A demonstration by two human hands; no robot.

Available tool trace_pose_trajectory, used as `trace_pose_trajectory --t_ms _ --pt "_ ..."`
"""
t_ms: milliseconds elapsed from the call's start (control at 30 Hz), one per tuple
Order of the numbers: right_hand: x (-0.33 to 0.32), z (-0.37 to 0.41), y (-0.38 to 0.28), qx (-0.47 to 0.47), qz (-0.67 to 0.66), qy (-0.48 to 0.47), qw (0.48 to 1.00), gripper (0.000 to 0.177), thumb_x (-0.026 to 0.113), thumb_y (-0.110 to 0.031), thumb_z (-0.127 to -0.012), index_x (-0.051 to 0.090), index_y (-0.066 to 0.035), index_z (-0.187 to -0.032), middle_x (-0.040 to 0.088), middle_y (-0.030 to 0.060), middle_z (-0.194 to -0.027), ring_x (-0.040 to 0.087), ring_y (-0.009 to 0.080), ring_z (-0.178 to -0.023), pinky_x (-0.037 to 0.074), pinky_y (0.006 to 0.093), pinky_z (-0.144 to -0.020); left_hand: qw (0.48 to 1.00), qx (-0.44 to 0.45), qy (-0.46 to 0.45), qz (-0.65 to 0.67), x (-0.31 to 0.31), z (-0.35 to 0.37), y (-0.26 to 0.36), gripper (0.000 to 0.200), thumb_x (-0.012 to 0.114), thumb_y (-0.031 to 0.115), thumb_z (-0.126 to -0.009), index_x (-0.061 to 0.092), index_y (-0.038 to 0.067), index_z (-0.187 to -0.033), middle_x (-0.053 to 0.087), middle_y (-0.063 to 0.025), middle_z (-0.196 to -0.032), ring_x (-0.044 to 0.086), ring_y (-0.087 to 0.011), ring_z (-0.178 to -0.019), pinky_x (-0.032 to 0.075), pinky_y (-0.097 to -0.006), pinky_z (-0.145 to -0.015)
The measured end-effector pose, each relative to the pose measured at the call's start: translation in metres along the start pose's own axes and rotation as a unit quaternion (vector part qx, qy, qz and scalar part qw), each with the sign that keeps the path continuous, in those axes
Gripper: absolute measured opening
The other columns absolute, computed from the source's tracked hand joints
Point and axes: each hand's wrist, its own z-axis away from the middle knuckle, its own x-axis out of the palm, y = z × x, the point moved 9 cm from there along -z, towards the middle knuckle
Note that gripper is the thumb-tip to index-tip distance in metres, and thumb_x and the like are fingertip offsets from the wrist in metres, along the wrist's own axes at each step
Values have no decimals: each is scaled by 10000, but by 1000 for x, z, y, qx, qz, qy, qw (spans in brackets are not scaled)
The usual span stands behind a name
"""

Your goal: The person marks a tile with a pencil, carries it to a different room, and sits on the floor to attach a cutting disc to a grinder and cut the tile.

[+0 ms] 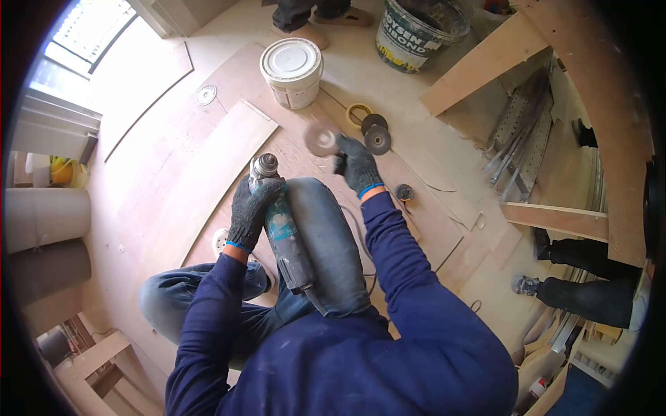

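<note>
My left hand (251, 211), in a dark knit glove, is wrapped round the upper body of a dusty teal angle grinder (282, 232). The grinder lies along my thigh with its spindle end up and carries no disc. My gloved right hand (359, 168) grips the edge of a round pale brown disc (320, 140), blurred by motion. The disc is apart from the grinder, up and to its right. Two dark discs (377, 139) lie on the floor just past my right hand, beside a yellow tape roll (356, 116).
A lidded white bucket (293, 73) stands ahead, with a larger open dark bucket (416, 35) behind it. Wooden boards (229, 166) lie over the floor. Wooden framing (485, 66) rises at right. Other people's feet (345, 15) and legs (586, 297) are near.
</note>
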Motion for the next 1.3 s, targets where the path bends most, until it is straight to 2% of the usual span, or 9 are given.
trace_pose_trajectory --t_ms 167,467,633,767,867,933,1000,1067,1300 --pt "-167 -9 77 60 92 258 960 314 620 -398 -977 630 -108 -856 551 44 -645 522 147 -422 445 295 -369 999 5 25 26 -5 13 10 344 724 270 -845 666 30 -1086 682 -62 -972 645 -163 -859 537 -327 -785" --pt "-252 -64 85 68 -31 264 962 347 538 -383 -1021 576 -87 -845 495 28 -573 503 160 -423 440 302 -353 960 -45 112 254 -55 42 -30 333 658 245 -908 634 43 -1171 662 -57 -998 641 -171 -891 538 -324 -793" --pt "-268 -67 42 -168 353 419 820 309 563 -275 -944 700 0 -970 670 118 -713 624 228 -510 485 345 -398 944 72 182 268 -132 97 64 482 594 413 -964 590 20 -1243 672 -126 -1076 682 -234 -866 589 -339 -762" --pt "-115 -94 15 -323 496 227 773 322 616 -297 -928 713 6 -974 698 113 -755 641 208 -565 474 342 -453 882 109 354 291 -228 179 110 489 589 419 -976 568 18 -1254 664 -114 -1030 680 -223 -849 587 -320 -741" --pt "-9 -159 72 -104 425 19 899 313 647 -350 -917 739 -54 -957 703 103 -771 661 177 -668 528 359 -582 850 114 447 254 -311 250 87 503 619 438 -959 570 22 -1238 657 -127 -1013 668 -240 -831 587 -326 -741" --pt "88 -181 83 -51 514 -77 852 341 628 -379 -921 736 -71 -1019 723 117 -835 668 221 -651 545 374 -593 840 110 455 274 -309 269 65 507 625 440 -955 572 17 -1230 656 -132 -1005 662 -243 -799 582 -326 -708" --pt "159 -224 104 -129 548 -111 819 363 633 -399 -915 730 -90 -1078 735 162 -1055 706 337 -979 557 425 -864 795 98 515 305 -297 270 53 501 647 436 -940 588 12 -1202 663 -134 -965 650 -239 -701 566 -329 -598" --pt "223 -269 121 -316 591 -118 733 365 673 -386 -913 720 -79 -1105 742 163 -1013 722 312 -883 573 413 -801 795 62 545 260 -300 283 52 492 649 434 -939 596 13 -1188 668 -127 -937 645 -233 -676 562 -327 -579" --pt "359 -376 146 -241 642 -49 726 869 862 -486 -708 540 -64 -1396 647 228 -1296 640 361 -1183 534 417 -970 753 1 608 252 -313 301 24 416 613 412 -971 624 33 -1144 673 -96 -868 630 -205 -634 546 -309 -547"
